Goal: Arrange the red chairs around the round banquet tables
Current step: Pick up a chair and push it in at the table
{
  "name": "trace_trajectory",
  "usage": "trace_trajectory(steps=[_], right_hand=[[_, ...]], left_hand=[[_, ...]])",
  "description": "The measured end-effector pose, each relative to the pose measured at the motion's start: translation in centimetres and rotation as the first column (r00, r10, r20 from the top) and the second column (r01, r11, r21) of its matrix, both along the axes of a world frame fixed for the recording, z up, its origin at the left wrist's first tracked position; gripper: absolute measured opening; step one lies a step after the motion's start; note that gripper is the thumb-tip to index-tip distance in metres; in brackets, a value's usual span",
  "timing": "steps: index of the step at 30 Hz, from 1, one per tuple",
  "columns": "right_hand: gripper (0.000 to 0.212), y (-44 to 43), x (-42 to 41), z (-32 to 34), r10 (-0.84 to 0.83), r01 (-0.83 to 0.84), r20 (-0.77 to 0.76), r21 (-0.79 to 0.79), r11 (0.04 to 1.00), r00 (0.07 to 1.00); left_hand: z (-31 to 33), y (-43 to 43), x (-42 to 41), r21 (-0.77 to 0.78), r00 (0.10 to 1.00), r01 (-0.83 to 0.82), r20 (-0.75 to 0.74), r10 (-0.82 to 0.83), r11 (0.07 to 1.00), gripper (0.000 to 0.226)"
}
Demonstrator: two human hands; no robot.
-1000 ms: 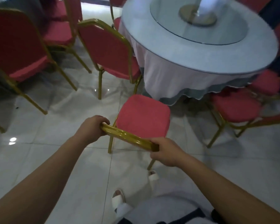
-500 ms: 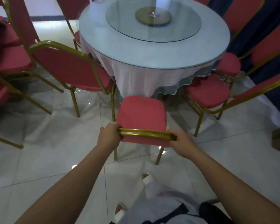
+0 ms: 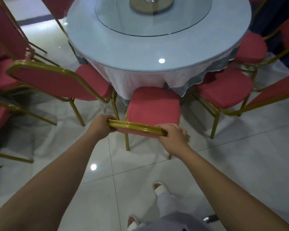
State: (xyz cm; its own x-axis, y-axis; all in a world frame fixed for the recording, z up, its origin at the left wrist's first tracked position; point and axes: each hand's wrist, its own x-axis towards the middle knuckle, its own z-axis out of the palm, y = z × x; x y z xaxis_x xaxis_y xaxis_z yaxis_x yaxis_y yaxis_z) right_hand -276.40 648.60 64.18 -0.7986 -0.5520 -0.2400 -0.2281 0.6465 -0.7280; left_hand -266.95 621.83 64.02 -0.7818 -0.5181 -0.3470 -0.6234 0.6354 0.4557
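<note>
text: none readable | labels: none | signs: none

Both forearms bare, no sleeves in view. Light grey trousers (image 3: 167, 204), white open-toe slippers (image 3: 159, 187), dark strip at waist w/ pale top, bottom edge.

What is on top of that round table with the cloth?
On the round table sits a clear glass turntable on a gold hub; no dishes show. The top's far edge is out of frame, and the tablecloth hides everything beneath.
</note>
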Motion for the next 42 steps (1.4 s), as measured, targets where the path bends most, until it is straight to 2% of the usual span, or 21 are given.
trace_trajectory(steps=[3, 5, 8, 10, 14, 17, 19, 22, 25, 27, 30, 34, 35, 39, 42], right_hand=[[0.045, -1.8, -1.4, -0.5, -0.012, 0.012, -0.023, 0.005, 1.0, 1.0], [0.041, -2.6, -2.2, -0.7, -0.007, 0.008, -0.026, 0.022, 1.0, 1.0], [0.043, -3.5, -3.1, -0.8, 0.014, -0.009, -0.062, 0.077, 0.997, 0.998], [0.045, -3.7, -3.4, -0.7, -0.001, 0.01, -0.074, 0.121, 0.993, 0.997], [0.045, -4.5, -3.8, -0.1, -0.083, 0.093, -0.079, 0.134, 0.987, 0.993], [0.046, -5.8, -3.9, 0.7, -0.178, 0.18, -0.022, 0.144, 0.973, 0.984], [0.049, -6.7, -3.2, 1.6, -0.221, 0.217, -0.009, 0.212, 0.953, 0.975], [0.058, -9.7, -0.7, 3.6, -0.171, 0.203, -0.125, 0.318, 0.926, 0.977], [0.073, -15.6, 4.4, 5.3, -0.103, 0.163, -0.25, 0.233, 0.959, 0.963], [0.07, -20.4, 8.4, 5.7, -0.046, 0.082, -0.225, 0.155, 0.984, 0.973], [0.069, -27.5, 13.3, 5.4, 0.095, -0.078, -0.125, 0.134, 0.988, 0.988], [0.069, -34.8, 14.2, 5.2, 0.178, -0.171, -0.063, 0.104, 0.98, 0.982], [0.069, -36.4, 13.6, 5.3, 0.189, -0.183, -0.066, 0.093, 0.979, 0.98], [0.071, -43.0, 9.4, 5.0, 0.185, -0.181, -0.077, 0.053, 0.982, 0.98], [0.084, -49.3, 5.5, 4.3, 0.158, -0.151, -0.124, 0.065, 0.986, 0.98]], left_hand=[[0.3, -1.7, -2.1, -0.021, 0.999, 0.012, 0.035, -0.012, 1.0, 0.028], [0.4, -2.4, -3.0, -0.023, 0.999, -0.008, 0.04, 0.009, 1.0, 0.036], [0.1, -3.0, -3.9, -0.052, 0.999, -0.039, 0.026, 0.041, 0.998, 0.077], [-0.2, -3.3, -3.8, 0.032, 0.993, -0.106, -0.041, 0.107, 0.994, 0.095], [-0.8, -5.1, -0.9, 0.166, 0.967, -0.159, -0.175, 0.187, 0.973, 0.088], [-0.9, -7.7, 2.7, 0.219, 0.971, -0.149, -0.15, 0.185, 0.964, 0.089], [-0.9, -9.7, 5.4, 0.278, 0.979, -0.131, -0.114, 0.168, 0.952, 0.092], [-0.9, -13.5, 9.9, 0.323, 0.986, -0.112, -0.085, 0.146, 0.94, 0.091], [-0.6, -18.1, 13.8, 0.354, 0.98, -0.143, -0.081, 0.182, 0.924, 0.086], [-0.2, -21.3, 15.6, 0.36, 0.974, -0.164, -0.088, 0.208, 0.919, 0.085], [0.6, -26.1, 17.5, 0.375, 0.951, -0.217, -0.128, 0.282, 0.901, 0.083], [1.7, -31.8, 18.4, 0.471, 0.877, -0.31, -0.194, 0.439, 0.826, 0.077], [2.0, -33.2, 18.3, 0.522, 0.845, -0.342, -0.193, 0.499, 0.781, 0.073], [3.1, -39.3, 17.0, 0.775, 0.66, -0.422, -0.094, 0.745, 0.471, 0.066], [3.3, -44.0, 15.7, 0.797, 0.603, -0.45, -0.062, 0.796, 0.403, 0.064]])
